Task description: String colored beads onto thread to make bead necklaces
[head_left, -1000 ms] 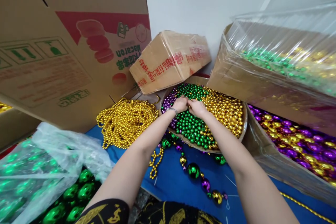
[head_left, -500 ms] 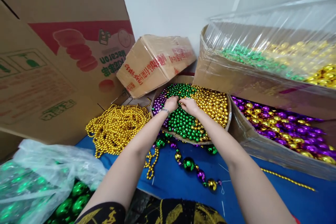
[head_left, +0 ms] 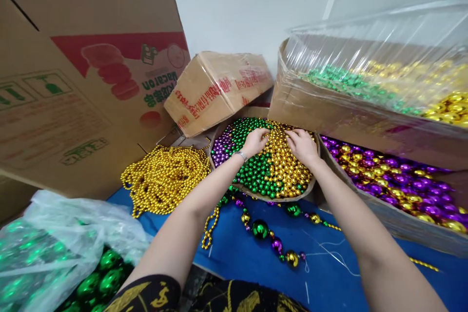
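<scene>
A round cardboard tray (head_left: 239, 186) holds small shiny beads: purple ones (head_left: 221, 148) at the left, green beads (head_left: 256, 175) in the middle and gold beads (head_left: 288, 170) at the right. My left hand (head_left: 256, 141) is over the border of green and gold, fingers bent together; what they hold, if anything, is too small to name. Over the gold beads at the right is my right hand (head_left: 302, 145), its fingers apart and touching the beads. A strand of large green, purple and gold beads (head_left: 260, 229) lies on the blue table before the tray.
Gold bead chains (head_left: 166, 180) are heaped left of the tray on the blue table (head_left: 234, 253). Cardboard boxes (head_left: 219, 87) stand behind and left. Bead-filled boxes (head_left: 358, 187) line the right. A plastic bag (head_left: 80, 234) with green balls sits front left.
Both hands have moved right across the tray, from the green beads toward the gold, and are farther apart. More of the strand and a thread on the table show now.
</scene>
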Action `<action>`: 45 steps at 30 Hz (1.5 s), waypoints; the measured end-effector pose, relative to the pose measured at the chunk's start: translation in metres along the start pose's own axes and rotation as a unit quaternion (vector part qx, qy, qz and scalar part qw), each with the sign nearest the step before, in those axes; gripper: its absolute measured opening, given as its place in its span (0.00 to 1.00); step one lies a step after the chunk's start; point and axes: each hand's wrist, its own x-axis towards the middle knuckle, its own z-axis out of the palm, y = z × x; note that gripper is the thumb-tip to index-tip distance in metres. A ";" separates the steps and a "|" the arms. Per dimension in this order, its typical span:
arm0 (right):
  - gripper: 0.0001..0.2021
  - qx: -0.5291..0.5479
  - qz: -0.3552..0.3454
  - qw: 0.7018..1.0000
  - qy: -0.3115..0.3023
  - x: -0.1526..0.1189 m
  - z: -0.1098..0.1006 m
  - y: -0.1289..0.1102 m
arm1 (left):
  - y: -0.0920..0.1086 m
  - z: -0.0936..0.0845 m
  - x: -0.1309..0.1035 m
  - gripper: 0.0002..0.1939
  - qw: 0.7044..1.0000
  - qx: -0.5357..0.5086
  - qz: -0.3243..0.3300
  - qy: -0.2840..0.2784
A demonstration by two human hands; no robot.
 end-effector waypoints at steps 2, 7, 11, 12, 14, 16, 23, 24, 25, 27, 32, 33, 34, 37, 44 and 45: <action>0.20 -0.008 -0.024 1.000 0.009 -0.013 -0.003 -0.002 | -0.009 0.001 -0.006 0.14 0.999 0.036 -0.020 -0.032; 0.19 -0.037 -0.086 0.995 0.024 -0.035 -0.012 -0.012 | -0.025 0.011 -0.011 0.13 0.992 0.086 -0.049 -0.082; 0.18 -0.011 -0.090 0.996 0.015 -0.051 -0.017 -0.014 | -0.030 0.017 -0.006 0.14 0.990 0.082 -0.031 -0.114; 0.18 -0.003 -0.091 0.996 0.016 -0.056 -0.018 -0.012 | -0.030 0.017 -0.005 0.14 0.990 0.079 -0.024 -0.117; 0.18 0.010 -0.097 0.995 0.023 -0.067 -0.020 -0.007 | -0.030 0.016 -0.003 0.13 0.991 0.072 -0.016 -0.111; 0.18 0.023 -0.103 0.994 0.034 -0.078 -0.021 -0.001 | -0.023 0.016 0.001 0.10 0.993 0.064 -0.016 -0.095; 0.16 0.059 -0.081 0.992 0.071 -0.111 -0.037 0.007 | 0.026 0.034 0.026 0.21 0.998 -0.050 0.019 -0.024; 0.16 0.066 -0.082 0.992 0.073 -0.117 -0.041 0.009 | 0.030 0.038 0.025 0.21 0.996 -0.076 0.042 -0.006; 0.16 0.077 -0.082 0.991 0.073 -0.124 -0.047 0.012 | 0.033 0.040 0.023 0.21 0.993 -0.095 0.066 0.009; 0.16 0.104 -0.071 0.990 0.066 -0.140 -0.059 0.019 | 0.036 0.042 0.010 0.20 0.988 -0.108 0.108 0.021; 0.15 0.122 -0.002 0.992 0.016 -0.194 -0.088 0.032 | 0.047 0.016 -0.050 0.16 0.976 -0.111 0.182 0.033; 0.16 0.114 0.009 0.993 0.010 -0.206 -0.091 0.032 | 0.052 0.009 -0.065 0.15 0.974 -0.113 0.192 0.043; 0.16 0.105 0.019 0.994 0.005 -0.218 -0.092 0.032 | 0.057 0.002 -0.080 0.15 0.972 -0.116 0.199 0.051; 0.15 0.086 0.024 0.994 -0.067 -0.256 -0.085 0.029 | 0.071 -0.007 -0.129 0.15 0.966 -0.135 0.218 0.036; 0.17 -0.083 0.128 0.927 -0.343 -0.324 -0.056 0.022 | 0.101 0.055 -0.233 0.15 0.931 -0.115 0.302 -0.170; 0.16 -0.092 0.136 0.925 -0.342 -0.329 -0.054 0.023 | 0.105 0.066 -0.244 0.15 0.925 -0.093 0.317 -0.189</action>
